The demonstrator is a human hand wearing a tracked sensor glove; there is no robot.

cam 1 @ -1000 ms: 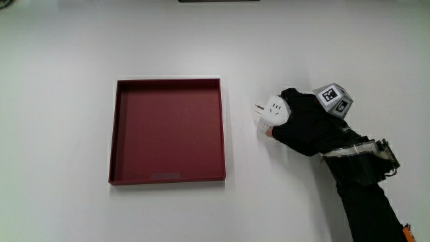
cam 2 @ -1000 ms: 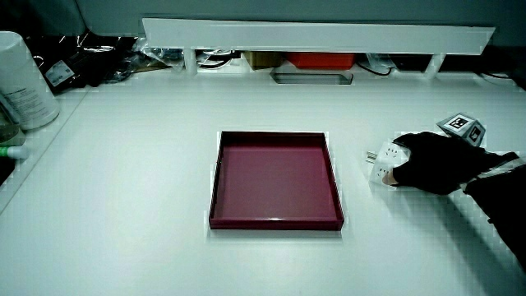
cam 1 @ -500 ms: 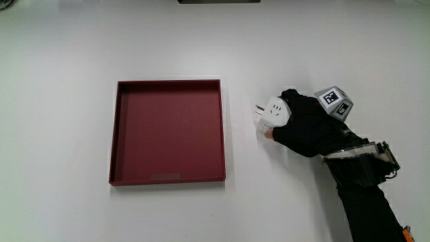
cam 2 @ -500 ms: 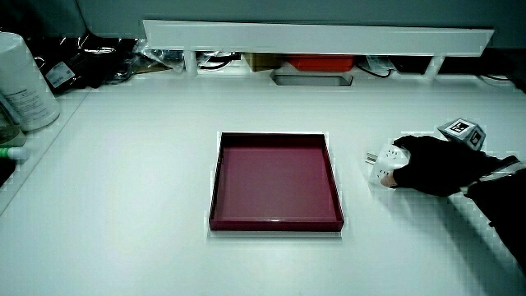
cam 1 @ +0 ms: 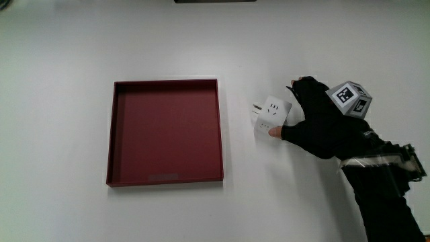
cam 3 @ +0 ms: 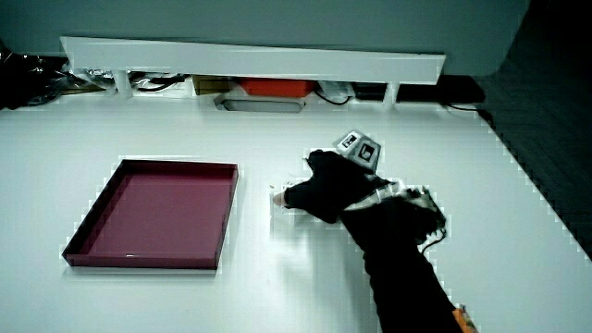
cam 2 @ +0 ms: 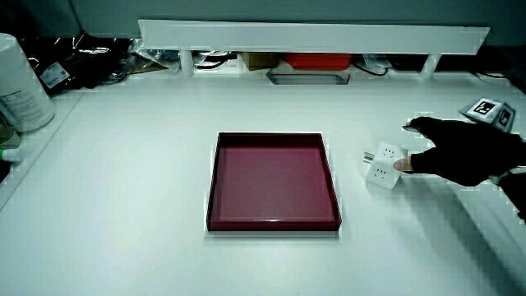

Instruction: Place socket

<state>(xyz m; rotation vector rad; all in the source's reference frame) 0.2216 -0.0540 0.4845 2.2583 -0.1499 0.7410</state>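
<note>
Now the white socket (cam 1: 273, 115) sits on the tabletop (cam 1: 67, 54) beside the red tray (cam 1: 164, 131), and the hand (cam 1: 322, 124) rests beside it, fingers (cam 1: 306, 86) spread wide, holding nothing

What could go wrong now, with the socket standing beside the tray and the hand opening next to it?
1. The hand is open, but one fingertip seems to touch the white socket; pulling back carelessly could drag or tip it.
2. The socket stands on the table beside the red tray, not in it, which may be the wrong place.
</note>
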